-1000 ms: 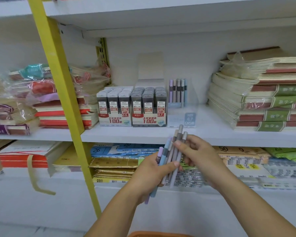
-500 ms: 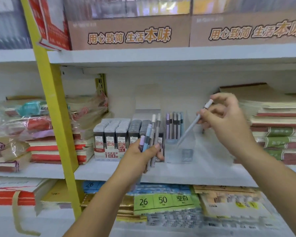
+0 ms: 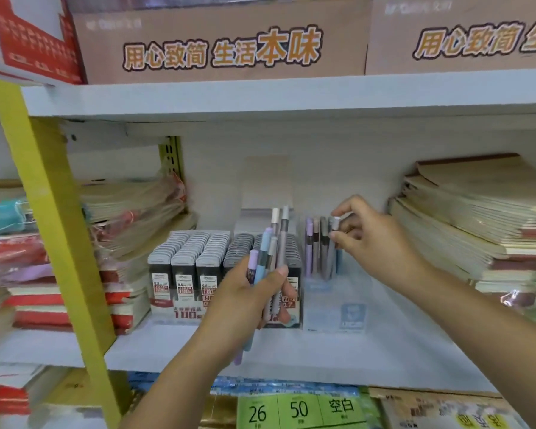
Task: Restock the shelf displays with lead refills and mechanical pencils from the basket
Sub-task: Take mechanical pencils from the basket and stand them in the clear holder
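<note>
Mechanical pencils (image 3: 270,252) held before the white shelf (image 3: 291,351).
Lead refill boxes (image 3: 192,274) stand left of the clear display (image 3: 334,311); left hand (image 3: 245,305) grips the bunch, right hand (image 3: 375,243) pinches one grey pencil (image 3: 331,255) standing in that display.

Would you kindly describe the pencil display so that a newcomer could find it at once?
Look at the white middle shelf, between the lead refill boxes and the notebook stack. The pencil display is the only clear case there, holding standing pastel pencils.
</note>
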A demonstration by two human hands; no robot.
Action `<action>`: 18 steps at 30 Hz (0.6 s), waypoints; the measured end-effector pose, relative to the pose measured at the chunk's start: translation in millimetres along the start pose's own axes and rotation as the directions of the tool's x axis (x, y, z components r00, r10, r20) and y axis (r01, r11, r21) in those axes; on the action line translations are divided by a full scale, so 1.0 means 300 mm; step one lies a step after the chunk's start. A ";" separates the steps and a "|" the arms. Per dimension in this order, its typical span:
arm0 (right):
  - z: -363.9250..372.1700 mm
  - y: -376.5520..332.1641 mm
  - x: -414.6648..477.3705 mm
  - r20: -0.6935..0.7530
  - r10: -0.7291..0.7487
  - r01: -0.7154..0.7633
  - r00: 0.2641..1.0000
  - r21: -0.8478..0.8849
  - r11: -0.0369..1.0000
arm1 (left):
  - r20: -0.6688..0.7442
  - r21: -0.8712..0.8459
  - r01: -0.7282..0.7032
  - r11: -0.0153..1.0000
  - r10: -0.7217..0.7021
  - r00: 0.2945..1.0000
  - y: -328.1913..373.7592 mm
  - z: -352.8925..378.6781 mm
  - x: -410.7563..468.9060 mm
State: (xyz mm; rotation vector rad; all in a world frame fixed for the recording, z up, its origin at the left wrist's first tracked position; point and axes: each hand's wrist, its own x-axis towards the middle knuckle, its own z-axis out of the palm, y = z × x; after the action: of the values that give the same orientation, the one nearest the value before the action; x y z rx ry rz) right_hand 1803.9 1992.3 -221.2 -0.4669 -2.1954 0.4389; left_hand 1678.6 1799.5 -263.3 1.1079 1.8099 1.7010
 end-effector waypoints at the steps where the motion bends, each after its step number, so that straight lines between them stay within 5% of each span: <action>1: 0.001 0.007 0.002 -0.014 -0.008 0.008 1.000 0.004 1.000 | 0.002 -0.011 -0.005 1.000 0.005 1.000 -0.006 0.005 0.000; 14: -0.020 0.036 0.010 0.006 -0.032 0.032 0.999 0.011 0.999 | 0.072 -0.053 -0.048 0.997 0.051 0.996 -0.018 0.024 0.026; 18: -0.011 0.041 0.000 0.045 -0.070 0.076 0.997 -0.147 0.986 | 0.081 -0.087 -0.016 0.996 0.023 0.996 -0.029 0.019 0.026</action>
State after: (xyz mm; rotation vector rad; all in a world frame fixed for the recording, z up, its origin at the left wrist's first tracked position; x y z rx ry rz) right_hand 1808.9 2003.6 -225.0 -0.4592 -2.2859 0.2472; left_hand 1676.0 1809.8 -270.9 1.1456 1.6650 1.7026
